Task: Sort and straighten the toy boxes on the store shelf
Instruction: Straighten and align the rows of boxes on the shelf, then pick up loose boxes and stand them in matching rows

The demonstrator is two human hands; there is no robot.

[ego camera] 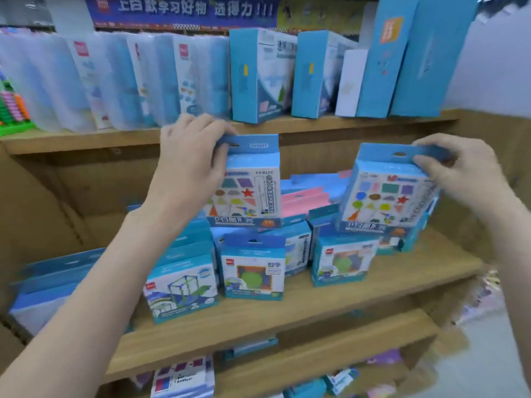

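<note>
The shelf point(330, 297) looks like pale wood-grain board, smooth and matt; the shape-tile boxes point(247, 193) are printed card with a slight sheen; the folders point(120, 81) on the upper shelf look like frosted translucent plastic; the tall blue boxes point(402, 61) are matt card

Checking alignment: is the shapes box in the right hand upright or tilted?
Tilted: shapes box leans left, held at its hang tab by the right hand.

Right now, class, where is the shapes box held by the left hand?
The shapes box is centre frame, gripped at its top by the left hand, above the middle shelf boxes.
</note>
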